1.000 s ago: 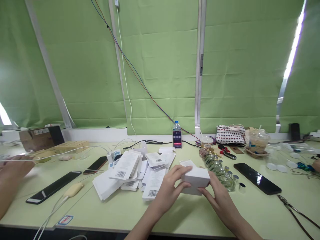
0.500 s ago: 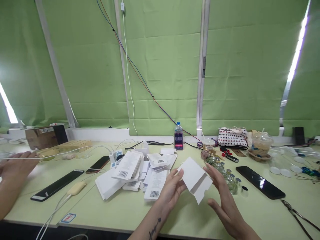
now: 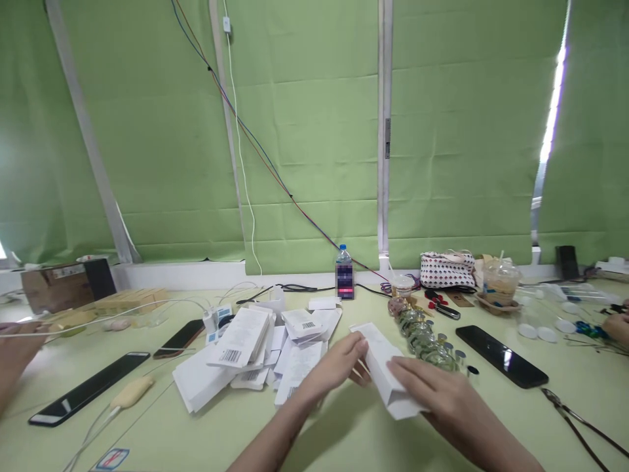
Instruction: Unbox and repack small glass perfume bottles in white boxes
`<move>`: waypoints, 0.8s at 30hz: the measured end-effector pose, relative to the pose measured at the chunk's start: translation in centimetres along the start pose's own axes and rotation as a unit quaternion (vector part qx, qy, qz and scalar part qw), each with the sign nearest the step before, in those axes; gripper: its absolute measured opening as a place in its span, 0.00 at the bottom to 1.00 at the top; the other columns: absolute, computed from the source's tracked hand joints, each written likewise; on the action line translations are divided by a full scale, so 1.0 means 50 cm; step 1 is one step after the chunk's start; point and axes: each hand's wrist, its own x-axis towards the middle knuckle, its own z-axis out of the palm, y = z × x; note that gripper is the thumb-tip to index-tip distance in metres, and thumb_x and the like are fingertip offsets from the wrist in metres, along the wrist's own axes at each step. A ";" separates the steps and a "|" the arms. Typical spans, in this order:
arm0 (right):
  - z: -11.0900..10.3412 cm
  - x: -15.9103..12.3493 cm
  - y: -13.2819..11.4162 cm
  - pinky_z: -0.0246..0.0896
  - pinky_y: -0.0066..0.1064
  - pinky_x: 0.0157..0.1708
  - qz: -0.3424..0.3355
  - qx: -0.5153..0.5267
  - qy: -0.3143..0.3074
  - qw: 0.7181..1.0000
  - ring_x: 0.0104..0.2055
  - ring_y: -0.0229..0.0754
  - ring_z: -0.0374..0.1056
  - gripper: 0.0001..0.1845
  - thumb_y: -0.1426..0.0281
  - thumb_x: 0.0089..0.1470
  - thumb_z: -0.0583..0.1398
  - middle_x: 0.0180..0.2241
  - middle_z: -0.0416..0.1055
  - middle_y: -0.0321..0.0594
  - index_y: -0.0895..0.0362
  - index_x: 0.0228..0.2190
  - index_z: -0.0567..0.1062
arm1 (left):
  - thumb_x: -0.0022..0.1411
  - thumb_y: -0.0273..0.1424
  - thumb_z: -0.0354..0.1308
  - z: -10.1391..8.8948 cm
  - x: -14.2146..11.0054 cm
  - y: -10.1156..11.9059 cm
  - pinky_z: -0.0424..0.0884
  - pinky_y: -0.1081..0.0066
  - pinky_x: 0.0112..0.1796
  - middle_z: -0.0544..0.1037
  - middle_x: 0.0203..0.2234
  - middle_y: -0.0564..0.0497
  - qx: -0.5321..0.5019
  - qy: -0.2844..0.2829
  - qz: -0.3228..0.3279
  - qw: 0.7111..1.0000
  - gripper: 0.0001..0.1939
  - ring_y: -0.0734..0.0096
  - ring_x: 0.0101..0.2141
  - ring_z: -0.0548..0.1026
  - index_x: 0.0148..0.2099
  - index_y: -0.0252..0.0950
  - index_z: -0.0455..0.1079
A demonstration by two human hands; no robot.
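Note:
Between my hands is a small white cardboard box (image 3: 381,357), tilted above the table with a flap sticking out at its near end. My left hand (image 3: 341,360) grips its left side, thumb near the far end. My right hand (image 3: 435,393) closes on the right side, fingers lying over the top face. To the left lies a heap of flat white boxes (image 3: 240,334), several with barcodes. Just beyond my right hand runs a row of greenish coiled items (image 3: 422,337) with small metal caps beside them.
Phones lie at right (image 3: 501,354) and left (image 3: 91,387). Pliers (image 3: 572,413) rest at the right edge. A bottle (image 3: 344,275), a patterned pouch (image 3: 448,270) and a drink cup (image 3: 500,282) stand at the back. Other people's hands show at far left (image 3: 19,347) and far right (image 3: 616,326).
The flattened white box has been opened out into a box shape. My right hand has moved from beside it onto it. The view has shifted slightly right.

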 end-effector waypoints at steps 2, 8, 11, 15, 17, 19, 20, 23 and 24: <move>-0.013 -0.014 0.015 0.72 0.37 0.41 0.062 0.019 0.057 0.996 0.48 0.48 0.71 0.28 0.80 0.55 0.51 0.50 0.73 0.42 0.49 0.55 0.66 | 0.62 0.41 0.49 -0.017 0.033 0.021 0.70 0.59 0.37 0.73 0.27 0.49 0.176 0.007 0.036 0.984 0.13 0.62 0.30 0.74 0.37 0.38 0.67; -0.050 -0.029 0.038 0.74 0.31 0.33 0.293 0.123 0.207 0.925 0.41 0.49 0.73 0.19 0.62 0.58 0.55 0.47 0.74 0.43 0.53 0.49 0.72 | 0.38 0.12 0.57 -0.003 0.197 0.021 0.36 0.42 0.57 0.68 0.54 0.40 0.553 -0.080 0.132 0.818 0.26 0.45 0.61 0.53 0.40 0.39 0.69; -0.049 -0.023 0.040 0.73 0.30 0.30 0.310 0.154 0.177 0.921 0.39 0.47 0.73 0.20 0.61 0.59 0.53 0.48 0.73 0.44 0.54 0.50 0.70 | 0.37 0.15 0.60 0.016 0.245 -0.007 0.38 0.44 0.58 0.71 0.51 0.42 0.557 -0.146 0.112 0.810 0.25 0.46 0.60 0.57 0.39 0.40 0.69; -0.046 -0.014 0.052 0.71 0.33 0.36 0.289 0.081 0.129 0.945 0.43 0.48 0.73 0.20 0.65 0.60 0.51 0.47 0.74 0.42 0.50 0.52 0.69 | 0.39 0.20 0.62 -0.005 0.221 -0.015 0.50 0.45 0.55 0.76 0.42 0.44 0.559 -0.142 0.119 0.808 0.19 0.45 0.53 0.67 0.36 0.40 0.67; -0.040 -0.007 0.060 0.70 0.35 0.39 0.293 0.037 0.126 0.947 0.45 0.49 0.72 0.21 0.68 0.60 0.49 0.49 0.73 0.43 0.50 0.54 0.67 | 0.38 0.25 0.66 -0.036 0.185 -0.001 0.60 0.48 0.50 0.76 0.38 0.44 0.557 -0.127 0.115 0.813 0.21 0.44 0.45 0.72 0.38 0.40 0.66; -0.026 0.004 0.068 0.69 0.37 0.41 0.302 0.011 0.109 0.947 0.48 0.49 0.71 0.24 0.71 0.59 0.47 0.51 0.71 0.43 0.51 0.56 0.64 | 0.34 0.32 0.70 -0.070 0.146 0.017 0.67 0.53 0.42 0.75 0.36 0.43 0.527 -0.060 0.117 0.840 0.29 0.45 0.38 0.74 0.42 0.38 0.65; -0.015 0.011 0.071 0.69 0.38 0.41 0.306 0.005 0.090 0.948 0.48 0.49 0.70 0.25 0.72 0.58 0.46 0.52 0.70 0.44 0.51 0.56 0.63 | 0.34 0.37 0.70 -0.085 0.128 0.025 0.68 0.56 0.40 0.74 0.37 0.43 0.488 -0.004 0.129 0.863 0.32 0.47 0.38 0.74 0.44 0.37 0.65; 0.032 0.038 0.070 0.66 0.41 0.46 0.301 0.010 -0.014 0.954 0.52 0.48 0.68 0.30 0.78 0.55 0.44 0.55 0.67 0.42 0.50 0.58 0.61 | 0.39 0.47 0.68 -0.114 0.095 0.040 0.68 0.60 0.42 0.73 0.42 0.43 0.280 0.129 0.173 0.935 0.36 0.51 0.41 0.72 0.48 0.36 0.64; 0.048 0.047 0.066 0.64 0.41 0.49 0.296 0.014 -0.063 0.953 0.56 0.48 0.64 0.31 0.78 0.54 0.46 0.58 0.63 0.41 0.50 0.58 0.60 | 0.43 0.50 0.65 -0.117 0.091 0.041 0.67 0.60 0.43 0.73 0.43 0.43 0.180 0.138 0.177 0.958 0.35 0.52 0.43 0.72 0.49 0.36 0.64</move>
